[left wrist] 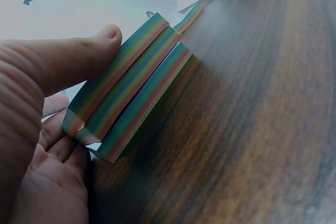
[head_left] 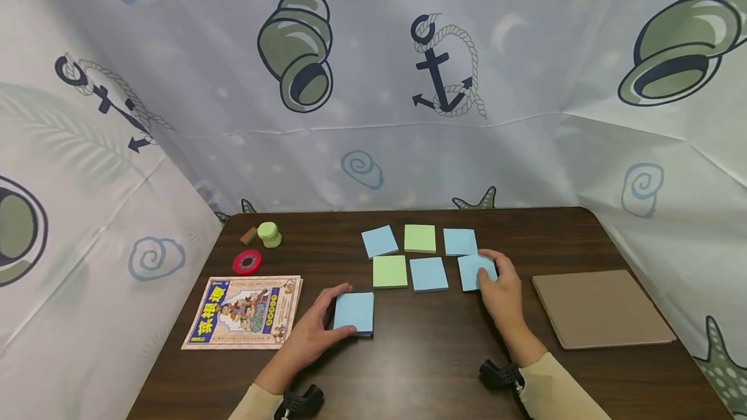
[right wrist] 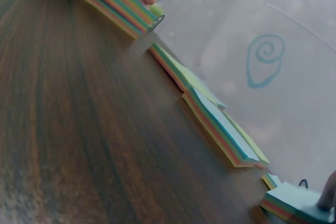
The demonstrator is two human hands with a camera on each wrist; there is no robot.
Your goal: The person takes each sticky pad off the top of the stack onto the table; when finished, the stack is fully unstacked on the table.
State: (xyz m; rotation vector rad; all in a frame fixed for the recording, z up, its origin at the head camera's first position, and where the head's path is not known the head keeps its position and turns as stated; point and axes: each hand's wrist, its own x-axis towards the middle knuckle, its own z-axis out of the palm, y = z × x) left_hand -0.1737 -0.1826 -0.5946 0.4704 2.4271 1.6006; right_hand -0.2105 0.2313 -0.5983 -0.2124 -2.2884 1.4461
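Observation:
Left of the table's middle, my left hand [head_left: 312, 336] grips a stack of sticky note pads [head_left: 354, 312] topped with blue, thumb at the near side and fingers behind. In the left wrist view the stack [left wrist: 128, 85] shows three pads with rainbow-striped edges, the lowest sticking out a little. My right hand [head_left: 503, 290] pinches a blue sticky note pad [head_left: 471, 271] at the right end of the front row. Beside it lie another blue pad [head_left: 428, 274] and a green pad [head_left: 390, 271]. Behind them sit a blue pad [head_left: 380, 241], a green pad [head_left: 419, 238] and a blue pad [head_left: 460, 242].
A printed booklet [head_left: 242, 313] lies left of my left hand. Farther back are a red ring [head_left: 247, 262], a light green round piece [head_left: 269, 234] and a small brown block [head_left: 249, 235]. A brown flat board [head_left: 604, 310] lies at the right. A patterned curtain [head_left: 379, 83] hangs behind the table.

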